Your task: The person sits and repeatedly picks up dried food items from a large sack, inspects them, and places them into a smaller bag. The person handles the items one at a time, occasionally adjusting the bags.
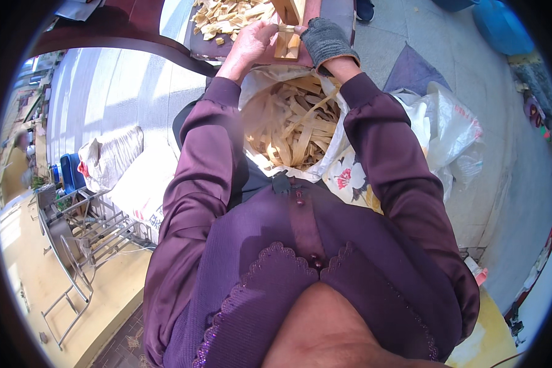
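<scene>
As we look down past our shiny purple sleeves, both hands meet at the top centre, over a pale wooden block with an upright post. Between them is a short, tan, fibrous-looking strip, which we take to be the piece being worked. Our left grip, a bare hand, pinches its left end; our right grip, a hand in a dark grey knitted glove, appears to pinch the other, though the fingertips are too small to be certain.

To do this well, we would judge it best to keep both pinches level and the pull even, with the strip square to the wood and our bare thumb clear of any edge; we cannot tell whether the block carries a blade.

The strip's long axis runs left to right, its ends pointing toward our two hands, crossing the block's length, which points away from us. We cannot tell whether strip and wood touch.

The block stands on a low, mauve-edged tabletop, right of a heap of pale tan pieces. Nearer us, a white sack holds curling tan ribbons.
</scene>
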Motion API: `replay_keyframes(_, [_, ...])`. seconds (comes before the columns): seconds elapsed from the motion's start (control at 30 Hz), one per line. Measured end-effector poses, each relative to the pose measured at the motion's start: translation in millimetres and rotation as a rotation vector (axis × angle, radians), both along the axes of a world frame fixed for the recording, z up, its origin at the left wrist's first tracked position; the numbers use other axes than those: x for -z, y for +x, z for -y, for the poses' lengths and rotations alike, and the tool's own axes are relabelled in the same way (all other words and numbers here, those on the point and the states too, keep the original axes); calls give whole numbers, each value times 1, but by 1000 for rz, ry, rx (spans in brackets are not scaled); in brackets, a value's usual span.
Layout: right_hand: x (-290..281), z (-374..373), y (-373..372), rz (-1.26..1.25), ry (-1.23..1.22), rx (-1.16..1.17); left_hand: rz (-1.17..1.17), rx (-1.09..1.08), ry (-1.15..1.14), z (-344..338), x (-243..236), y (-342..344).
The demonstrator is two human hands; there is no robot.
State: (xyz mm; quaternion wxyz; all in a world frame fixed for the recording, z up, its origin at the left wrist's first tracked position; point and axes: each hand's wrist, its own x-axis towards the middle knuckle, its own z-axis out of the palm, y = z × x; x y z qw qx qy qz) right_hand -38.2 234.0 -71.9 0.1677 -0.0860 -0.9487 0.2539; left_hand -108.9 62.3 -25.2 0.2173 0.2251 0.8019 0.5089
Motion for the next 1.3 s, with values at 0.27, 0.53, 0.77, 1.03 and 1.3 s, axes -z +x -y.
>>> replay_keyframes(0.27, [-50,32,63,-19,-42,-102,-698,12,-217,47,7,60])
replay_keyframes(0.53, [-48,82,101,-423,-245,-599,1119,-198,561,52,-5,151])
replay_keyframes(0.77, [-46,83,97,85,-1067,-622,985,-347,694,51,0,144])
replay_keyframes(1.03, [-26,74,96,-589,-93,-480,60,-19,57,56,-14,141])
replay_keyframes(1.3, [-42,71,96,634,-1991,-556,-853,-102,79,64,-23,128])
